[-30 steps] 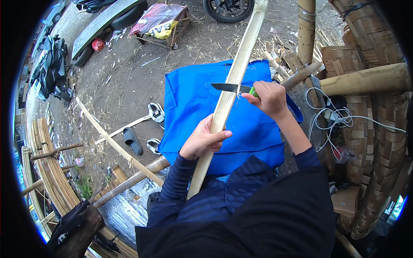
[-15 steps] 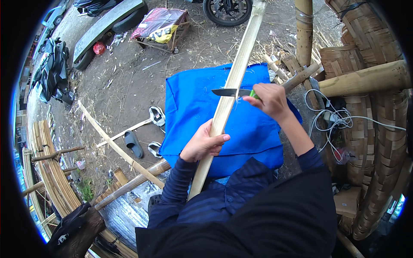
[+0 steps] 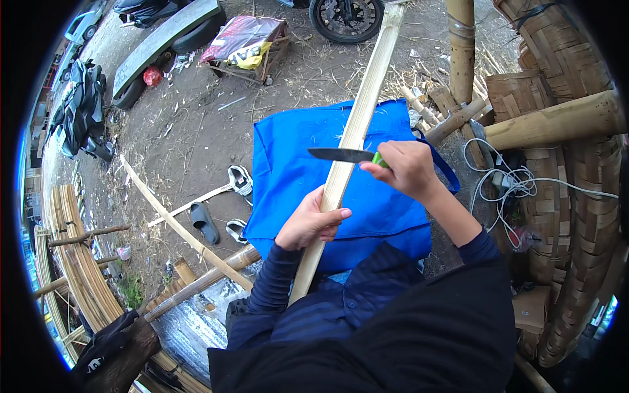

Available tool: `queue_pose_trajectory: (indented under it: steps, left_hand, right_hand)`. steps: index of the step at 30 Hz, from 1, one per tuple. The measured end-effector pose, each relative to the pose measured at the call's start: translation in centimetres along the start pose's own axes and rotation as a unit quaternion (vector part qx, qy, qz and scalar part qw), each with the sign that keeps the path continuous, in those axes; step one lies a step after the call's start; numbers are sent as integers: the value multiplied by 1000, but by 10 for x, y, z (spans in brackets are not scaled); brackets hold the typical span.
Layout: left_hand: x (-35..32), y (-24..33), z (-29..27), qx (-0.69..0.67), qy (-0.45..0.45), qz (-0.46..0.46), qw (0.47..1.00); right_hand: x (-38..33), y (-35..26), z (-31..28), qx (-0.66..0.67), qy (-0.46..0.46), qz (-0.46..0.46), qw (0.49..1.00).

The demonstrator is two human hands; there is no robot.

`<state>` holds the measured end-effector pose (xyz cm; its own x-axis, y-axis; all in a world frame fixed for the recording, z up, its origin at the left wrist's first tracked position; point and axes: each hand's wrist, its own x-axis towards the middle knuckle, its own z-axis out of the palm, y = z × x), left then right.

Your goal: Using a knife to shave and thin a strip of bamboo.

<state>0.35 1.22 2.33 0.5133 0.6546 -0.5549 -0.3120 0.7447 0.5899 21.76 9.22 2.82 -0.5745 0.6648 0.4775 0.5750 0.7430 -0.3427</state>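
Bamboo slat [image 3: 357, 128]: long, pale, flat, running from near centre up to far edge, tilted slightly right, lying over blue cloth. Knife [image 3: 341, 155]: dark blade, green handle, laid crosswise on the slat mid-length, tip pointing left.

Woven baskets [image 3: 590, 216] + cables [image 3: 517, 187] crowding rt; open dirt [image 3: 196, 137] lt.

One head-worn fisheye camera looks steeply down from just above the blue cloth [image 3: 367, 196], close over it. The motorbike wheel [image 3: 346, 16] lies beyond the cloth, at the top rim.
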Motion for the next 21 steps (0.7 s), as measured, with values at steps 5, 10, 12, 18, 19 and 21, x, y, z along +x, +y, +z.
queue_pose_trajectory:
  steps: [5, 10, 12, 18, 19, 21]
  left_hand:
    - [1, -2, -4, 6, 0, 2, 1000]
    - [5, 1, -2, 15, 6, 17, 1000]
    - [7, 1, -1, 17, 7, 10, 1000]
    - [8, -1, -4, 30, 14, 10, 999]
    - [5, -2, -5, 20, 20, -4, 1000]
    - [4, -5, -1, 36, 28, 11, 999]
  right_hand:
    - [-4, -6, 0, 8, -29, -7, 1000]
    - [-9, 18, 13, -20, 3, 62, 998]
    - [-9, -1, 15, -25, -18, 18, 999]
    - [-11, 5, 23, -26, -21, 27, 999]
    - [-11, -8, 23, -14, -43, -8, 999]
    - [-13, 2, 23, -7, -47, -21, 999]
